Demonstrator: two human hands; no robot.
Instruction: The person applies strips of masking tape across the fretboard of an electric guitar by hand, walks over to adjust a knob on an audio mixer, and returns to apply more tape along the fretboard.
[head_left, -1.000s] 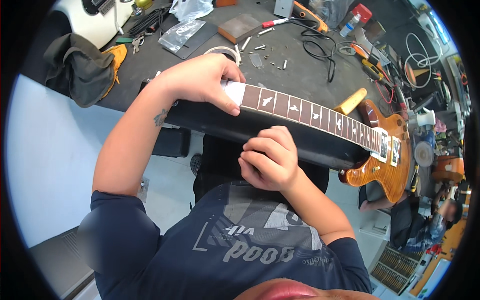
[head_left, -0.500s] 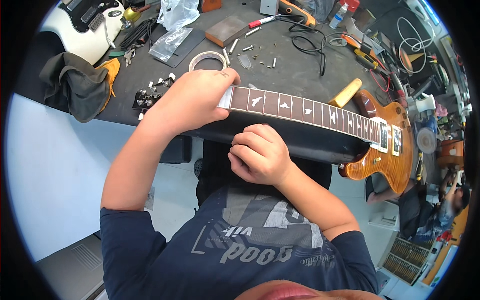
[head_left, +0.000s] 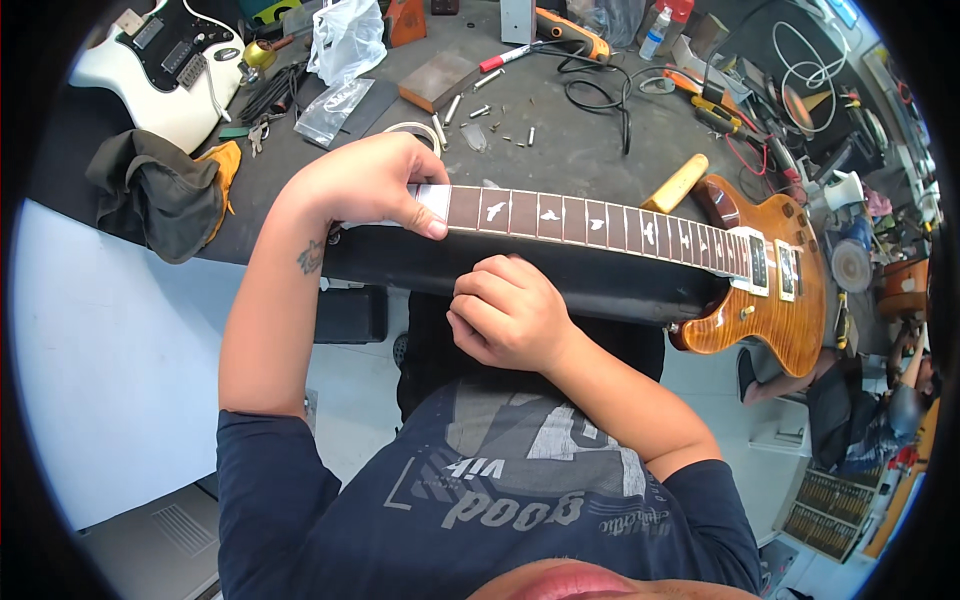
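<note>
1. Head view: I see 2 bare hands near the front of the desk, with an amber guitar reaching rightward from the left hand.
2. At the guitar's neck end, I have the left hand bent across, pinching the neck at a white strip; the thumb lies on the near edge, and the fingers go over to the far one.
3. From that grip the fretboard runs right to the body, well apart from the left hand.
4. I see the right hand curled into a loose fist on the near side of the neck, apart from it. Whether anything is inside, I cannot tell.
5. Just beyond the left hand sits a pale tape roll; a yellow block lies beside the neck, near the body.
</note>
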